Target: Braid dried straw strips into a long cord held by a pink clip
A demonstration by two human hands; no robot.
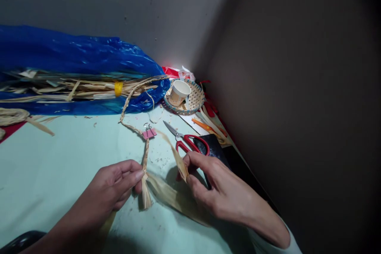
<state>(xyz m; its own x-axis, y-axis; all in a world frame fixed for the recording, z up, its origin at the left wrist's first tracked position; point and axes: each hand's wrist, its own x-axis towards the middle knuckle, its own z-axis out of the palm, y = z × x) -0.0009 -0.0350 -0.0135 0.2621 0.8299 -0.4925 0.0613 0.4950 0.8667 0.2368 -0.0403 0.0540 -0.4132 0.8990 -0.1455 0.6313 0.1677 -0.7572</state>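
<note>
The left hand pinches the lower end of a thin braided cord between the thumb and the bent fingers. Under this pinch, the short loose ends of the cord spread like a small brush. The right hand holds a separate pale dry strip between the thumb and the fingertips, to the right of the cord. A wider strip goes from near the left fingertips toward the right, and passes below the right hand.

The cord lies over the light green table. Above the left hand, a pink binder clip is clamped on it; from there the cord bends to the left, then goes up to the blue plastic bag. In the open side of the bag there is a bundle of dry strips with a yellow band around it.

Red-handled scissors lie open just beyond the right hand. Farther, a paper cup sits tilted in a round woven basket, beside the bag.
</note>
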